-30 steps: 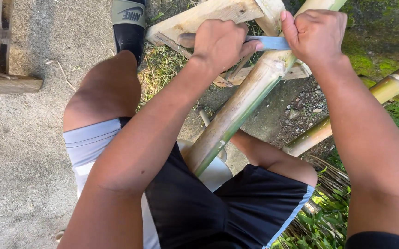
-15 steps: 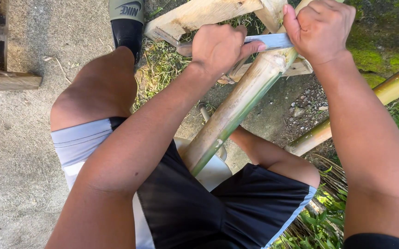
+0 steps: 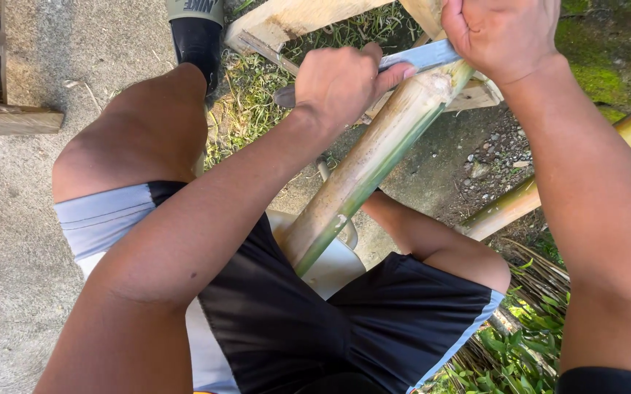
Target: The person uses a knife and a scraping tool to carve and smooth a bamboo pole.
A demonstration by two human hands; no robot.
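A: Start at the left. What is there, and has it shifted?

B: A wooden frame piece [image 3: 9, 120] lies on the concrete ground [image 3: 23, 241]; compared with a second ago it sits in the same place. One dark sandal [image 3: 197, 33] shows at the top, by the person's raised knee.

A: And the hands?

B: The left hand [image 3: 341, 84] is closed over the near end of a knife blade [image 3: 421, 56], fingers curled down and one fingertip pressed flat along the metal. The right hand [image 3: 501, 33] is a tight fist on the blade's far end. A second ago the blade lay a little beyond the cut end of the bamboo pole [image 3: 370, 164]; now it rests right on that end, and both hands sit nearer the person.

A: What does that suggest?

B: It looks as though the blade is being drawn toward the body along the pole, as in shaving or splitting it, though no peeled strip can be seen.

A: Where is the pole?

B: It slants between the person's thighs, lower end at the pale seat [image 3: 330, 266], upper end against a wooden support [image 3: 293, 25].

A: Counts?

B: Two hands, one blade, one held pole, one further bamboo pole [image 3: 549, 190] lying at the right, and one sandal.
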